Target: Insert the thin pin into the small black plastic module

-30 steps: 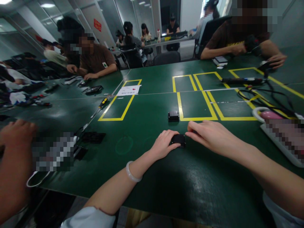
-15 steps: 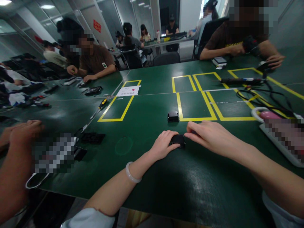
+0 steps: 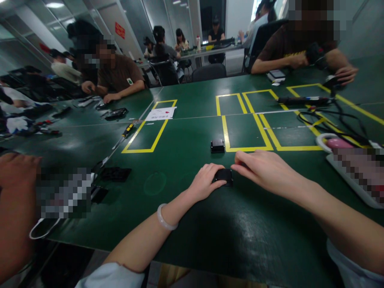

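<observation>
A small black box-shaped part (image 3: pixel 224 176) lies on the green table (image 3: pixel 192 224) in front of me. My left hand (image 3: pixel 205 183) curls round its left side, fingers closed on it. From the right, my right hand (image 3: pixel 262 170) reaches in and its fingertips touch the part's right end; whether it grips is hidden. A second black part (image 3: pixel 217 145) sits a little farther away, beside a yellow taped rectangle (image 3: pixel 246 134).
A screwdriver (image 3: pixel 120 142) and a white paper (image 3: pixel 160 114) lie by another taped rectangle at left. Black parts (image 3: pixel 115 174) lie near a co-worker's arm (image 3: pixel 15 200) at far left. Cables (image 3: pixel 330 120) and a white tray (image 3: pixel 351 168) occupy the right. Other people sit across the table.
My hands stay on the black part, almost still. The co-worker's hand at far left has shifted slightly.
</observation>
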A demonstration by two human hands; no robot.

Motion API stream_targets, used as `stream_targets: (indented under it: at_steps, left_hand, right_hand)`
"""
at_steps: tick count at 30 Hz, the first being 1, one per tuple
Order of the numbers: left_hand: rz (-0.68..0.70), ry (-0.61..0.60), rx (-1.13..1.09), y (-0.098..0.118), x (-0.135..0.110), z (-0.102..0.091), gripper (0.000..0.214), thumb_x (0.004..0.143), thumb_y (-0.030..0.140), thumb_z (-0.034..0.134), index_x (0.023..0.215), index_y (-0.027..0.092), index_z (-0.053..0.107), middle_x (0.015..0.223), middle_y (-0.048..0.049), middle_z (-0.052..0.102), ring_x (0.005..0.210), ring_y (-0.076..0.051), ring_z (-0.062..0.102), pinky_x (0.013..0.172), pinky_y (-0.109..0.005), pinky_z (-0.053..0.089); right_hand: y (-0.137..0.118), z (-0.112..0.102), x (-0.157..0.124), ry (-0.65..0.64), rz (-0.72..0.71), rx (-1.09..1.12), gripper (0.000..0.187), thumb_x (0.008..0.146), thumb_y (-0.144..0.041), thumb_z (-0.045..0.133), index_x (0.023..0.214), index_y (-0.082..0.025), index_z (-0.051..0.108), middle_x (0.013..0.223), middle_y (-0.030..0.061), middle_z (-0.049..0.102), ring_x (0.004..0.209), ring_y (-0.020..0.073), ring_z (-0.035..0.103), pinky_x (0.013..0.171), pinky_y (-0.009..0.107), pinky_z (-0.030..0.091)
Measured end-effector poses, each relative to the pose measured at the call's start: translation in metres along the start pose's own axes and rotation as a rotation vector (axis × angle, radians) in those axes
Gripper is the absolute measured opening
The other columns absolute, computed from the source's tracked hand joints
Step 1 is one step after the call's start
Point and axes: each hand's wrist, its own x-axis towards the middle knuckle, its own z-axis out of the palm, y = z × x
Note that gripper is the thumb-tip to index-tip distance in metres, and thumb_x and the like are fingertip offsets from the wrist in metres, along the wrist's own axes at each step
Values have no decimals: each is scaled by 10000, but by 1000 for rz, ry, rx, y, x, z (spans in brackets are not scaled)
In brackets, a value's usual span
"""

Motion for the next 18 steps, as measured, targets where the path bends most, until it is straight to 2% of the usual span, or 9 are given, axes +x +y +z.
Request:
stream_targets:
  at_steps: [7, 14, 18]
  left_hand:
    - [11, 4, 12, 0, 0, 1, 343, 913, 416, 531, 1181, 205, 501, 1150, -76, 559, 1049, -245, 496, 925, -384, 408]
    - [8, 2, 9, 1, 0, 0, 339, 912, 411, 534, 1181, 206, 497, 1140, -72, 560, 1047, -242, 494, 924, -381, 408]
    - [-4, 2, 12, 1, 0, 0, 336, 910, 414, 534, 1174, 208, 506, 1139, -73, 560, 1042, -245, 496, 917, -384, 411]
  right_hand:
    - [6, -1, -3, 1, -61, 110, 116, 932, -277, 378, 954, -209, 470, 790, 28, 625, 701, 173, 591, 575, 263, 331]
    - [1, -1, -1, 8, -4, 2, 229, 946, -397, 382, 863, -215, 493, 679, 21, 610, 617, 186, 563, 535, 270, 287]
    - [2, 1, -1, -9, -38, 44, 164, 952, -312, 359, 901, -214, 481, 697, 20, 615, 634, 178, 575, 535, 263, 288]
